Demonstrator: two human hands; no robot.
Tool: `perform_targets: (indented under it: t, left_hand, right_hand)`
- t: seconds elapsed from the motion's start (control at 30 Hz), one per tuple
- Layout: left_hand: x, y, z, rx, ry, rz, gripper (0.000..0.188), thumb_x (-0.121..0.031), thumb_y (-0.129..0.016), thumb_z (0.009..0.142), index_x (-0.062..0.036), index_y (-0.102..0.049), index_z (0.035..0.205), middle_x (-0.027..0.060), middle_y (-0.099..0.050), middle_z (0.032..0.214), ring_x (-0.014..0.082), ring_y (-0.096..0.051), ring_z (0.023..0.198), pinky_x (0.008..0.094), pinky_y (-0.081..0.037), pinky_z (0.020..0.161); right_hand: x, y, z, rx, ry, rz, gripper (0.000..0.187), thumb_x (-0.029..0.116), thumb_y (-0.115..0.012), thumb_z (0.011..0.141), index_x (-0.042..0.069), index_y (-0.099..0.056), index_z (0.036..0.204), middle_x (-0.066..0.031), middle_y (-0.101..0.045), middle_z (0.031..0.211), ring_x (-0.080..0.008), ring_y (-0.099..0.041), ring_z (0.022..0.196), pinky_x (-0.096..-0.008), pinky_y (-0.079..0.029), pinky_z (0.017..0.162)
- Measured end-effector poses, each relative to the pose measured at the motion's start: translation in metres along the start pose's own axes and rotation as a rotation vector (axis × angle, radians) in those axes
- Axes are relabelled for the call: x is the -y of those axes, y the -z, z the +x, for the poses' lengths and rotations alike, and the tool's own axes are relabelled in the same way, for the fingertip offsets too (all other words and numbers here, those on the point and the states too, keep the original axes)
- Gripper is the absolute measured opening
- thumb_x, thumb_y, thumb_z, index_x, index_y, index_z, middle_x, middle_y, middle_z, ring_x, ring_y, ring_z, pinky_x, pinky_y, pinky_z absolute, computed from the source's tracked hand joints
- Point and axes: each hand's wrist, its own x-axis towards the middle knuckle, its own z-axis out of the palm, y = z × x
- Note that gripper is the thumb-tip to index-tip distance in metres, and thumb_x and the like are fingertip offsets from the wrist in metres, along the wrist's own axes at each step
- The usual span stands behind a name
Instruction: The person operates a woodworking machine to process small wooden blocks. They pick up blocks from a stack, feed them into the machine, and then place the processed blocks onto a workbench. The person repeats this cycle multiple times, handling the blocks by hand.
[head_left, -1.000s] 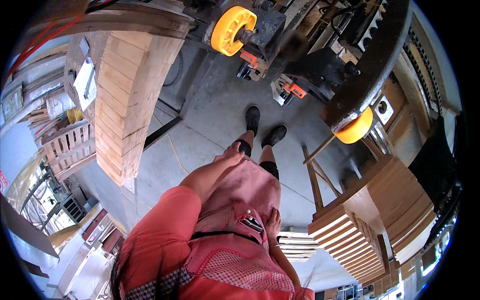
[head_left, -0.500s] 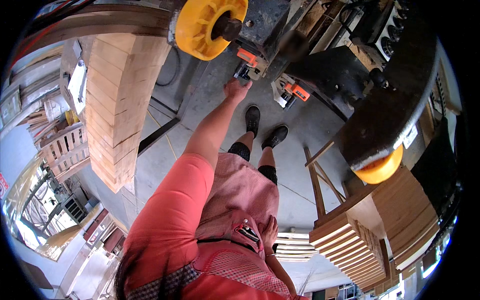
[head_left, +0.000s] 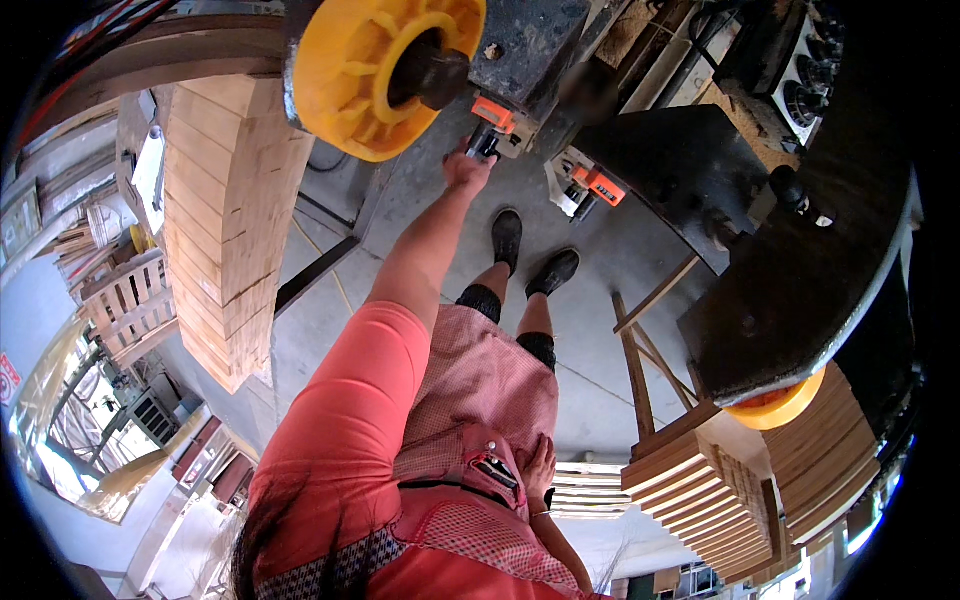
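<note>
left hand (head_left: 468,170): outstretched, gripping orange switch box (head_left: 492,118) | right hand (head_left: 540,468): flat on hip

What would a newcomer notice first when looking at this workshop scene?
Most striking is the big yellow wheel on the dark machine at the top. Just below it, the left hand reaches up to an orange and black control on that machine. A tall stack of pale wooden boards stands at the left, while the right hand rests against the person's pink clothing.
</note>
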Motion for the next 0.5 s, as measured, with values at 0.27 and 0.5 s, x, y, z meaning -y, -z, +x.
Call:
perform_targets:
  t: [0.27,0.5]
  left_hand:
    - [0.008,-0.01,0.005,-0.061,-0.007,0.02,0.062,-0.039,-0.079,0.057,-0.0163,-0.053,0.108,0.0085,-0.064,0.098,0.0263,-0.058,0.093,0.0354,-0.04,0.086]
    - [-0.015,0.012,-0.009,-0.053,0.028,0.003,0.056,-0.037,-0.078,0.057,-0.0162,-0.054,0.103,0.0057,-0.064,0.094,0.0241,-0.059,0.091,0.0354,-0.04,0.083]
  right_hand:
    - [0.005,0.005,0.002,-0.024,-0.011,-0.023,0.059,0.042,-0.058,0.078,0.003,-0.043,0.12,-0.0211,-0.05,0.111,-0.0406,-0.048,0.099,-0.0487,-0.041,0.084]
    - [0.006,0.003,0.002,-0.062,-0.013,-0.018,0.058,0.044,-0.057,0.078,0.002,-0.046,0.117,-0.0211,-0.051,0.105,-0.0395,-0.048,0.097,-0.0485,-0.04,0.083]
